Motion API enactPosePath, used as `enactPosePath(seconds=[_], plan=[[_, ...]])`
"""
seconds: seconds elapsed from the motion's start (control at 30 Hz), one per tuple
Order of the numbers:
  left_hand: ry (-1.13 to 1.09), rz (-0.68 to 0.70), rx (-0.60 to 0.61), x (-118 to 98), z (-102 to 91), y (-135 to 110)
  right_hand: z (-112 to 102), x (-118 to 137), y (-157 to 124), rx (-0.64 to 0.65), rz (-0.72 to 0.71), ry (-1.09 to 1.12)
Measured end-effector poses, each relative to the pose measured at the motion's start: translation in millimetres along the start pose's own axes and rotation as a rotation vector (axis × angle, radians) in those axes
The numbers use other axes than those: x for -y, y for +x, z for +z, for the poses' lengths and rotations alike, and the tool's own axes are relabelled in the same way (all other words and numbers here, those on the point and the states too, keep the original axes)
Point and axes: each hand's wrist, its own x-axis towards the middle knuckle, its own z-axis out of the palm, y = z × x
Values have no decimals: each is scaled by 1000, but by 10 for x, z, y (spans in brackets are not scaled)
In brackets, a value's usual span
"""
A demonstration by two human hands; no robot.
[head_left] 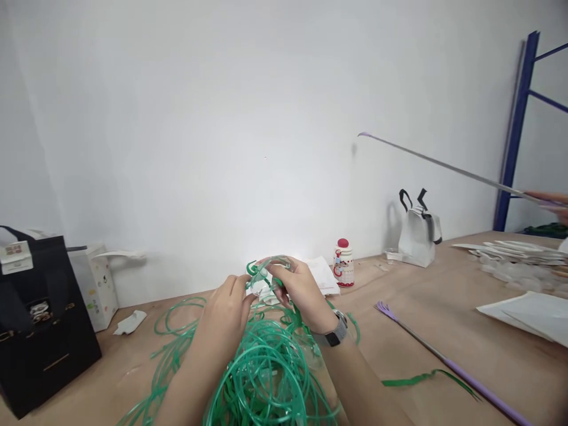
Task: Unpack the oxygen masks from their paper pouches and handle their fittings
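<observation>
A clear plastic mask piece with green tubing (264,273) is held up between both hands above the table. My left hand (224,313) has its fingers curled onto the piece's left side. My right hand (298,291), a watch on its wrist, pinches the piece from the right, fingers closed round a green connector. Below my forearms lies a big tangled pile of green tubing (261,367), which spreads toward the table's near edge.
A black bag (38,331) and a white box (96,281) stand at the left. A small red-capped bottle (343,263) and a white bag (417,234) stand by the wall. A purple stick (448,362) lies to the right. Another person's hand (552,201) holds a long rod at far right; white packets (519,263) lie below it.
</observation>
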Motion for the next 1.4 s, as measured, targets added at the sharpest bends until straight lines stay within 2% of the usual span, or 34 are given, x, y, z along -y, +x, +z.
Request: enactPosePath(seconds=[0.13,0.23,0.37,0.53,0.63,0.77,0.9,1.03,1.13,1.2,1.27,1.33,1.4], plan=[[-67,-100,7,-17,18,3,66,16,-36,-55,-51,68],[-39,-179,44,-31,-18,9,93,0,-38,-33,-69,130],[28,-133,-25,-43,-61,8,130,-40,-32,-48,-83,154],[77,-193,37,-60,-74,2,158,-70,-37,-54,-74,125],[-68,-184,67,-48,-83,7,138,-86,-33,-77,-62,95],[-249,-152,109,-6,-106,12,89,-68,-34,11,-70,87],[-626,-178,189,16,-137,11,36,14,-61,95,-113,113],[-963,-231,322,46,-145,7,-41,90,-92,164,-137,42],[-1166,-244,502,128,-121,-14,-73,119,-120,251,-131,-36],[-1239,-248,608,191,-108,-26,-70,117,-125,326,-118,-80],[-1236,-259,618,231,-112,-21,-64,81,-98,360,-111,-111],[-1130,-291,537,243,-132,2,-75,10,-28,253,-118,-145],[-933,-327,391,238,-152,31,-105,-77,63,14,-148,-182]])
